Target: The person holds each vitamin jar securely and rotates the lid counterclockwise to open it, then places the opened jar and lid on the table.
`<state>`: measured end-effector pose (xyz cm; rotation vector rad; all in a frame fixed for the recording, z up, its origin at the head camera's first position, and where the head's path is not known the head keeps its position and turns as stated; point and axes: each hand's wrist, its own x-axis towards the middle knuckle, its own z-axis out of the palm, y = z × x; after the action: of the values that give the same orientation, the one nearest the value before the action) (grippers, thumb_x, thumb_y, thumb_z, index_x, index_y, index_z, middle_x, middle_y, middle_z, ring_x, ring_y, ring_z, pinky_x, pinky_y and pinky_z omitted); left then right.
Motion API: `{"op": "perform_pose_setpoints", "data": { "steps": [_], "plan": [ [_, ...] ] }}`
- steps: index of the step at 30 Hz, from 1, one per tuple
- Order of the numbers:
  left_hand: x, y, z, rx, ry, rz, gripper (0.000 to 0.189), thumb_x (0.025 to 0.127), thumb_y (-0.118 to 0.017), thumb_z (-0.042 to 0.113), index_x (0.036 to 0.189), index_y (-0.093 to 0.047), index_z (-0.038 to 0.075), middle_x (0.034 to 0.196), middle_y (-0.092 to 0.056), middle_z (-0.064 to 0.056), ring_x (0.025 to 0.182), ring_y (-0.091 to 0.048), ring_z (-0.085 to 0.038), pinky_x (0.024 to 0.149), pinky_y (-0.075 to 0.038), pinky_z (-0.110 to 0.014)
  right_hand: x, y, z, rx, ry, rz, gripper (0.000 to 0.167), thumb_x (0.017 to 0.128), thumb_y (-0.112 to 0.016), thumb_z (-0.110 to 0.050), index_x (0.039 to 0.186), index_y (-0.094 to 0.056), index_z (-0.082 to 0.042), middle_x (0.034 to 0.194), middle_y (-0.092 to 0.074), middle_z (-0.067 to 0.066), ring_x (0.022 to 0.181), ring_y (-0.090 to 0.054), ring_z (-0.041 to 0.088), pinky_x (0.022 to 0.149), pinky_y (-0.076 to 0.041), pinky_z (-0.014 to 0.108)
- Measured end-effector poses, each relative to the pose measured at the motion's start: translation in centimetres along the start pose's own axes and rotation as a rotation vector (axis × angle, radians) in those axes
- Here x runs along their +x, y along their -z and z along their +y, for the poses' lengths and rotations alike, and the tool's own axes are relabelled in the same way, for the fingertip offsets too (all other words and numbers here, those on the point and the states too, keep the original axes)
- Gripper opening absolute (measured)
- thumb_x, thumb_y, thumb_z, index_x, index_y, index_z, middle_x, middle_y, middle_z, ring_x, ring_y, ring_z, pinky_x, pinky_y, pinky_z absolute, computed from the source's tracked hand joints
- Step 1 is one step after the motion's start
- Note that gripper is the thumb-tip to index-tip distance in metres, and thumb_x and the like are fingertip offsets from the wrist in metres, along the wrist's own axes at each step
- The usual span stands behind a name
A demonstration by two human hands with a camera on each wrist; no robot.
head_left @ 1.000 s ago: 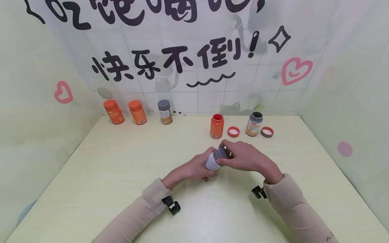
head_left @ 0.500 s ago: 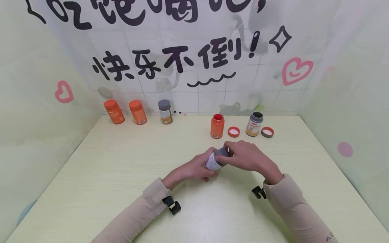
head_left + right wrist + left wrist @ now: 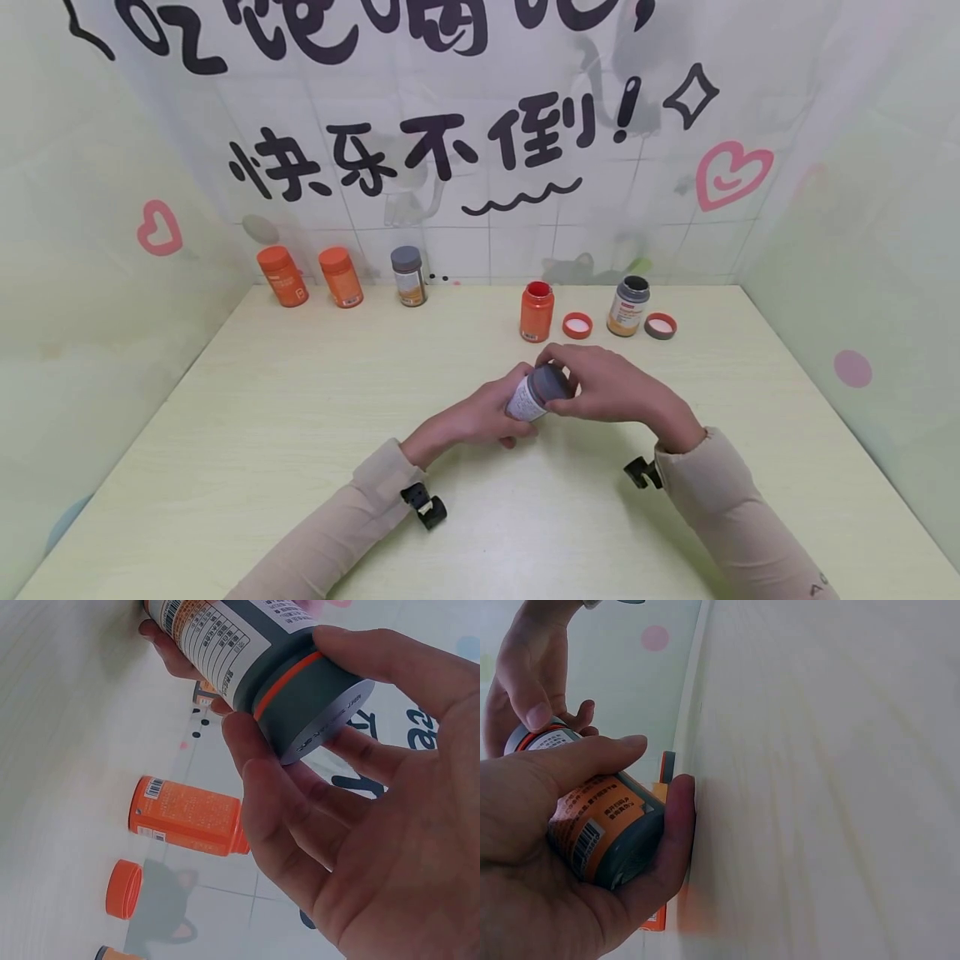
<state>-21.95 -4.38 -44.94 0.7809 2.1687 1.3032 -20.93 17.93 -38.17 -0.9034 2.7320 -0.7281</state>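
Observation:
A grey supplement bottle with a white printed label is held tilted above the table in front of the person. My left hand grips its body, thumb across the label and fingers wrapped under the base in the left wrist view. On the bottle sits a grey screw cap, an orange ring showing at its lower edge. My right hand holds this cap, with the thumb on one side and curled fingers on the other; the palm is apart from the cap's flat top in the right wrist view.
At the back right stand an uncapped orange bottle and an uncapped grey bottle, beside an orange cap and a grey cap. Two capped orange bottles and a capped grey bottle line the back left, near the wall.
The right hand's fingers have shifted around the cap, and more of its top shows now. The left hand and the bottle body have stayed in place.

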Motion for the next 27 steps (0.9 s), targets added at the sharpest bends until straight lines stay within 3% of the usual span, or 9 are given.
{"op": "perform_pose_setpoints", "data": {
  "steps": [6, 16, 27],
  "plan": [
    [-0.02, 0.05, -0.13, -0.013, 0.004, 0.003, 0.064, 0.092, -0.073, 0.002, 0.143, -0.037, 0.018, 0.131, -0.052, -0.014, 0.11, -0.058, -0.028, 0.066, -0.063, -0.035, 0.03, -0.05, 0.0, -0.021, 0.04, 0.023, 0.043, 0.086, -0.081, -0.018, 0.124, -0.061, -0.02, 0.117, -0.07, -0.002, 0.095, -0.064, 0.013, 0.079, -0.055, 0.03],
    [0.04, 0.17, -0.13, -0.024, 0.009, 0.003, 0.067, 0.092, -0.073, 0.003, 0.146, -0.035, 0.019, 0.132, -0.052, -0.015, 0.107, -0.06, -0.028, 0.066, -0.063, -0.035, -0.1, 0.01, 0.0, -0.057, 0.116, 0.037, 0.05, 0.084, -0.081, -0.007, 0.127, -0.06, -0.022, 0.12, -0.067, 0.0, 0.096, -0.062, 0.016, 0.074, -0.056, 0.026],
    [0.16, 0.37, -0.6, -0.043, 0.008, -0.005, 0.067, 0.092, -0.075, 0.006, 0.145, -0.035, 0.018, 0.13, -0.051, -0.016, 0.105, -0.06, -0.028, 0.067, -0.063, -0.036, -0.08, -0.28, 0.22, -0.052, 0.164, 0.062, 0.054, 0.082, -0.08, -0.001, 0.126, -0.061, -0.025, 0.121, -0.065, 0.002, 0.1, -0.064, 0.018, 0.08, -0.061, 0.037]
  ]
}}
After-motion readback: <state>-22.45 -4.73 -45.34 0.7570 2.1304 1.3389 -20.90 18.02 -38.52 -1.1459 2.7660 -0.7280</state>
